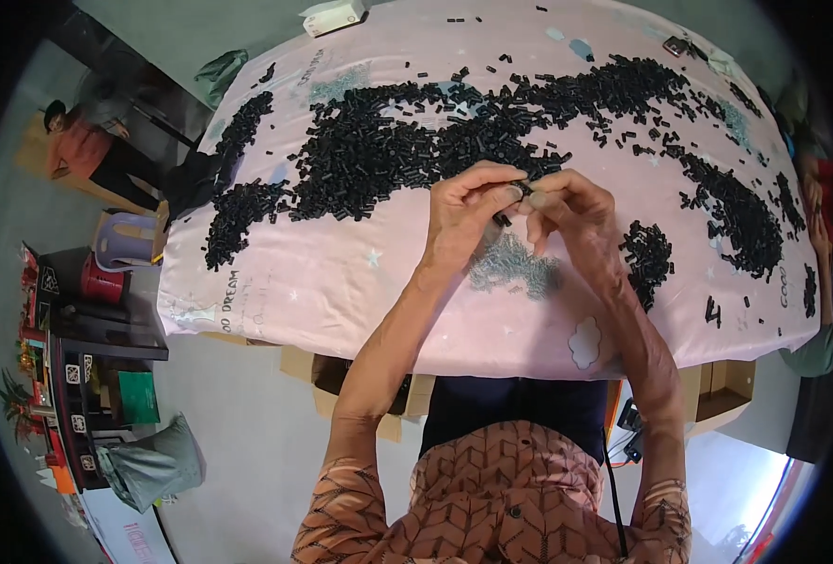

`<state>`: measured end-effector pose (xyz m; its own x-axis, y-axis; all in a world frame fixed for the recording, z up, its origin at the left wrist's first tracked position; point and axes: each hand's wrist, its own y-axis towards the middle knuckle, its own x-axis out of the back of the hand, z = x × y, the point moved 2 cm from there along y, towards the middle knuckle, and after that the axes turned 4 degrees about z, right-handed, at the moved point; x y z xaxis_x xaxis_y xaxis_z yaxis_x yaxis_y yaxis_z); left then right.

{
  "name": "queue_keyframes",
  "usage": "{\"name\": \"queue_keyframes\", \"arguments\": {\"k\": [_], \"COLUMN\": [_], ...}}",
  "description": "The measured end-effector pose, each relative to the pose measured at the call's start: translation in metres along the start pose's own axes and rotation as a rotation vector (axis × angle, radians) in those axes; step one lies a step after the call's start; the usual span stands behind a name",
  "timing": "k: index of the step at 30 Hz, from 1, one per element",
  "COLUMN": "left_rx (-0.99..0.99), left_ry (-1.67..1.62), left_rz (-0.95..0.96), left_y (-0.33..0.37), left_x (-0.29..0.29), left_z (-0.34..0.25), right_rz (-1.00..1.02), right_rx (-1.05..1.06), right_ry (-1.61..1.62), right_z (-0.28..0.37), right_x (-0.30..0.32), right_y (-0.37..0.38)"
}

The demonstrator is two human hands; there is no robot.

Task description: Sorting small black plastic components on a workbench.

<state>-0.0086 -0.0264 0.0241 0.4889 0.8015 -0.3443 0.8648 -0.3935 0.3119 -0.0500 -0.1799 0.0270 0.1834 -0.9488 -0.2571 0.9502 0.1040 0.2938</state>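
Note:
My left hand (473, 205) and my right hand (574, 209) meet above the middle of the pink cloth-covered table (416, 310). Both are closed in a pinch on one small black cylindrical piece (526, 186), mostly hidden by the fingertips. Just beyond them spreads a large heap of similar small black pieces (369, 155). Below my hands, toward me, lies a loose pile of small, clear or silvery bits (515, 271), too fine to make out. To the right of my right forearm sits a smaller heap of black pieces (648, 263).
More black pieces (740, 211) lie at the right. A white box (334, 17) stands at the far edge. Cardboard boxes (722, 393) are under the near edge. Another person (97, 155) is at the left; a person's arm (822, 235) shows at the right edge.

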Motion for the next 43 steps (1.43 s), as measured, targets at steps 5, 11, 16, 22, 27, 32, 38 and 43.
{"name": "queue_keyframes", "arguments": {"k": [5,11,16,22,27,32,38,43], "left_rx": [0.13,0.14,0.181,0.224,0.235,0.244,0.288,0.301], "left_ry": [-0.133,-0.17,-0.147,-0.231,-0.211,-0.219,-0.118,0.031], "left_rz": [0.04,0.122,0.109,0.195,0.237,0.283,0.237,0.277], "left_y": [-0.003,0.0,-0.008,-0.001,-0.003,-0.004,-0.005,-0.005], "left_x": [0.007,0.003,0.012,0.007,0.012,0.017,0.009,0.011], "left_z": [0.003,-0.002,-0.005,0.0,0.002,0.003,-0.011,-0.009], "right_rz": [0.027,0.027,-0.005,-0.097,-0.027,-0.001,0.067,0.072], "right_rx": [0.048,0.079,0.063,0.132,0.379,0.581,0.588,0.509], "right_ry": [0.072,0.008,-0.047,-0.243,-0.544,-0.737,-0.781,-0.869], "right_z": [0.0,0.005,-0.005,0.0,0.002,0.007,0.008,0.004], "right_x": [-0.007,-0.004,-0.012,-0.005,-0.004,-0.006,-0.006,-0.003], "right_y": [-0.005,-0.009,-0.007,-0.008,-0.007,-0.006,-0.006,-0.007]}}
